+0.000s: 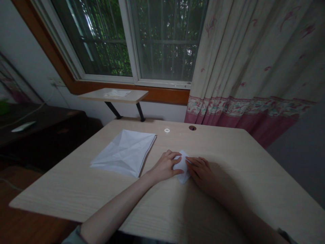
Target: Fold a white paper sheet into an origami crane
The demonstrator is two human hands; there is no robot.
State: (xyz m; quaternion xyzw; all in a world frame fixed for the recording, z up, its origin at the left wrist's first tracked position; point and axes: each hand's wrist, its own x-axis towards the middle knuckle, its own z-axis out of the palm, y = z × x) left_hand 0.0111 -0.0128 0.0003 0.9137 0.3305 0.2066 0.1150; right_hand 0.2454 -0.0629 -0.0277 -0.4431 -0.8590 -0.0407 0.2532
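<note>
A small white piece of folded paper point(182, 167) lies on the table between my two hands, pointed at its top and bottom. My left hand point(169, 166) grips its left side, with the thumb and index finger curved over the paper. From the right, my right hand point(201, 171) has its fingers closed together on the paper's right edge. The fingers cover parts of both side edges. Left of my hands lies a larger stack of white paper sheets point(124, 152) with crease lines across the top one.
The light wooden table point(76, 189) has a round cable hole point(192, 128) near its back edge. A small raised shelf point(114, 95) on black legs bears some white paper. A patterned curtain point(241, 67) hangs behind on the right. A dark desk point(43, 132) stands at left.
</note>
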